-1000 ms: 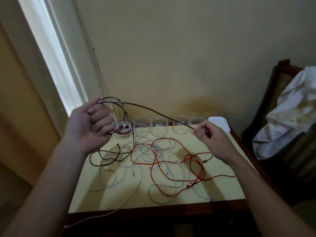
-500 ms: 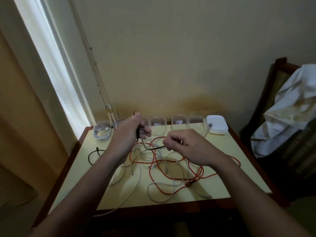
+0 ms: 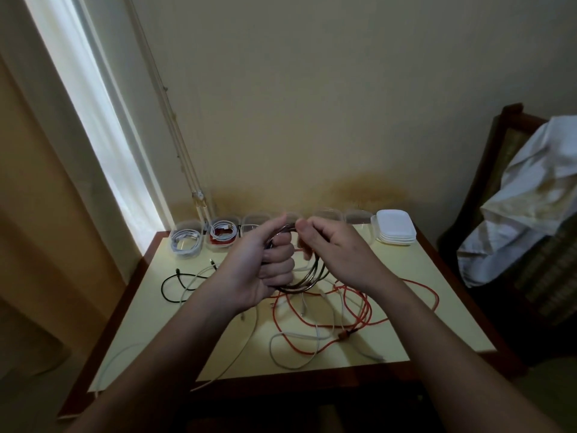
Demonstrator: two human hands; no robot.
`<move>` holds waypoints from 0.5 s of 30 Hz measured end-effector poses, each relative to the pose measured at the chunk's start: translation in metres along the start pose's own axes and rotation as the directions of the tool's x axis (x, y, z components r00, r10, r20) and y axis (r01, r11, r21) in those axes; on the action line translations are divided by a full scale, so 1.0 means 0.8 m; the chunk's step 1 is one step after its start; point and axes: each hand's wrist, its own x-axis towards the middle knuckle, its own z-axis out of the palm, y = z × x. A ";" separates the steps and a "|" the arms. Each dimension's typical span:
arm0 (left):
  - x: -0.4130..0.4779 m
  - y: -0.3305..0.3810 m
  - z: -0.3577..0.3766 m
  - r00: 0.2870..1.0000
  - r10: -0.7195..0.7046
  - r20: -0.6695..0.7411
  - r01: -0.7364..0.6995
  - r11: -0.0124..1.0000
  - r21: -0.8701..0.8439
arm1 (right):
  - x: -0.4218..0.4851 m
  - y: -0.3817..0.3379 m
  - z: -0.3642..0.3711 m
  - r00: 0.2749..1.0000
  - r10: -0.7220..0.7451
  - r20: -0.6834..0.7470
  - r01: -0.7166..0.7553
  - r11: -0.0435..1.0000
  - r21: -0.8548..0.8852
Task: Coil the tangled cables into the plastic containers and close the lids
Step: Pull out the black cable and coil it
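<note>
Head view: leftmost container (image 3: 173, 245) holds a coiled white cable (image 3: 184, 241)

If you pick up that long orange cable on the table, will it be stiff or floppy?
Probably floppy: the thin orange-red cable lies in loose loops on the yellow table. It would likely snag, since white cables cross it. Being so thin, it looks light.

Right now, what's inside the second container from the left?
A coiled white cable sits on a red cable in the open container. The white coil covers most of it, so the container's floor cannot be seen.
</note>
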 end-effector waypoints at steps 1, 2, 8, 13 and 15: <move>0.001 -0.002 -0.001 0.999 0.026 -0.028 -0.025 0.999 0.027 | -0.001 0.000 0.001 1.000 -0.004 -0.008 0.004 1.000 0.005; 0.002 -0.005 -0.001 0.996 0.066 -0.064 -0.061 0.995 0.076 | -0.002 0.000 0.002 1.000 -0.011 -0.023 0.011 1.000 -0.001; 0.005 -0.015 -0.004 0.937 0.342 -0.070 -0.302 0.895 0.327 | 0.000 0.001 0.005 0.999 -0.017 -0.045 0.015 0.999 -0.046; 0.002 0.000 -0.012 0.940 0.324 -0.110 -0.303 0.938 0.170 | 0.000 0.011 -0.006 0.997 -0.029 -0.065 0.022 0.994 -0.110; 0.000 0.012 -0.022 0.936 0.310 -0.166 -0.300 0.950 0.083 | -0.003 0.025 -0.014 0.997 -0.013 -0.073 0.002 0.990 -0.143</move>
